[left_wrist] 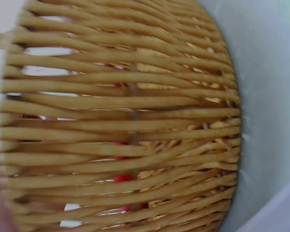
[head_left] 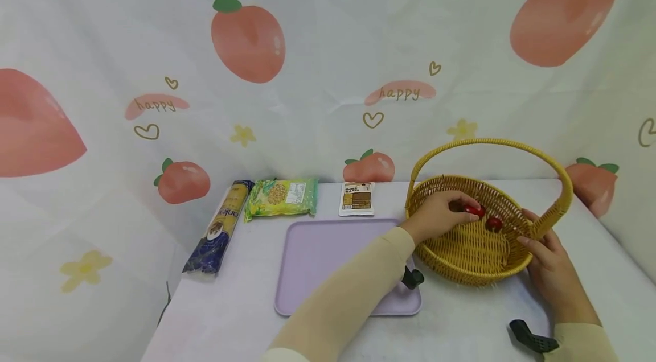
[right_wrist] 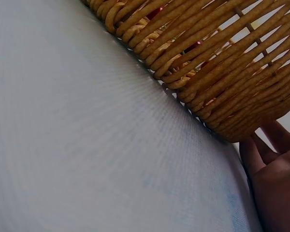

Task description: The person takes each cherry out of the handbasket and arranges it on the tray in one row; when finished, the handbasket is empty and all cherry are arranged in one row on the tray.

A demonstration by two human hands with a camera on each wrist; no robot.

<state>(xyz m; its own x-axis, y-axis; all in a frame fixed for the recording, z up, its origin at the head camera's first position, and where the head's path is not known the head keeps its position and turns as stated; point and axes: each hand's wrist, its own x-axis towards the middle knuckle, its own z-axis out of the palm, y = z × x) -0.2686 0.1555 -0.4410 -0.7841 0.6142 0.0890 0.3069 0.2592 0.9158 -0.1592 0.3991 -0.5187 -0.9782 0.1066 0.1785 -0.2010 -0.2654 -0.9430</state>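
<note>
A yellow wicker basket with a tall arched handle stands on the right of the table. My left hand reaches over its near-left rim and pinches a small, shiny red fruit; its exact kind is unclear. Another red fruit lies in the basket beside it. My right hand grips the basket's right rim near the foot of the handle. In the left wrist view, the woven wall hides most of the left hand. The right wrist view shows the right hand's fingers against the basket's side.
A lilac tray lies left of the basket, partly under my left forearm. Behind it are a small white-and-brown packet and a green-yellow bag. A blue-and-yellow pasta pack lies at far left. A printed curtain hangs behind.
</note>
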